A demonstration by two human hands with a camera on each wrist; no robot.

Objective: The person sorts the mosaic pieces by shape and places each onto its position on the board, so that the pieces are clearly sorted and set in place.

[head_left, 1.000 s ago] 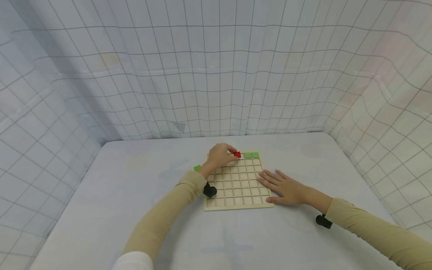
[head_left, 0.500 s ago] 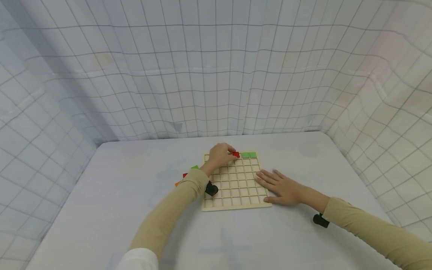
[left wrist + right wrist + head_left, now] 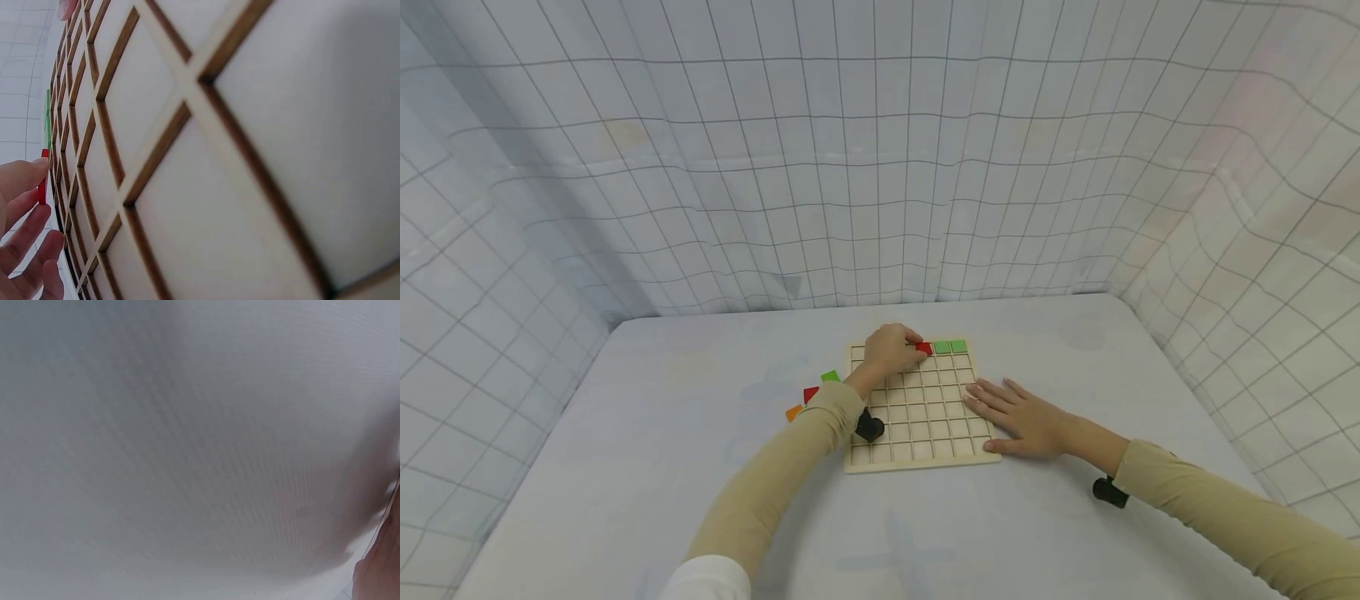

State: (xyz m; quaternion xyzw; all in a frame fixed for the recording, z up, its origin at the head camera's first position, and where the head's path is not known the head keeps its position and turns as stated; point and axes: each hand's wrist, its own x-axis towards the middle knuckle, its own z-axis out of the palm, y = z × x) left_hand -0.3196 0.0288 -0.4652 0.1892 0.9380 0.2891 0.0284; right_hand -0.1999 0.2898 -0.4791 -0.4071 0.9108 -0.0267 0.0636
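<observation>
A wooden grid board (image 3: pixel 921 431) lies on the white table. At its far row my left hand (image 3: pixel 891 349) pinches a red square tile (image 3: pixel 924 348) between thumb and fingers. In the left wrist view, that red tile (image 3: pixel 42 181) appears edge-on between the fingertips, close to the board's surface. Just right of it, two green tiles (image 3: pixel 951 347) sit side by side in the far row. My right hand (image 3: pixel 1026 421) lies flat with fingers spread, its fingertips on the board's right edge. In the right wrist view only part of the right hand (image 3: pixel 378 569) shows.
Left of the board, partly behind the left forearm, lie a green tile (image 3: pixel 830 377), a red tile (image 3: pixel 810 394) and an orange tile (image 3: pixel 793 412). White grid-patterned curtains (image 3: pixel 880 167) surround the table (image 3: pixel 647 400). A black wrist camera (image 3: pixel 870 427) overhangs the board's left side.
The head view has shifted slightly, bringing the red and orange loose tiles out from behind the left forearm. The left hand keeps the red tile at the far row; the right hand stays put.
</observation>
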